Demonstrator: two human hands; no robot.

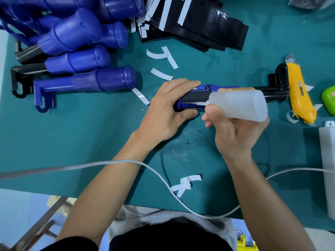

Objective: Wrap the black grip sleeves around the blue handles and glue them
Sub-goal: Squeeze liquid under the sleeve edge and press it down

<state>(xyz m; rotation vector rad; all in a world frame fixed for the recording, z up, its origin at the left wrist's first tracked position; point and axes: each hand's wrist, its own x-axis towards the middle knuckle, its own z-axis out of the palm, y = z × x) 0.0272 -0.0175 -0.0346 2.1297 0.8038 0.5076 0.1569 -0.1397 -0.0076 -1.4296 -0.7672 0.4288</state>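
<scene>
Two hands share the work: the left hand [168, 105] clasps the blue handle [188, 107], seemingly rigid, pinning the probably soft, springy black grip sleeve [195, 96] near its seam. Just beside that hold, the right hand [230, 131] grips a light, pliable glue bottle [241, 104].

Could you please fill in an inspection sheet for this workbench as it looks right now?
Surface: teal table mat, pale smears near the hands.
Job's things: blue handle partly wrapped in a black grip sleeve; glue bottle, nozzle at the sleeve's seam; pile of blue handles far left; stack of black sleeves at the back.
Clutter: white backing strips scattered; yellow utility knife, green object and white container at right.
Hands: left hand grips the handle; right hand holds the glue bottle.
Cables: white cable loops across the near edge.
Surroundings: pale floor below the table's edge.
</scene>
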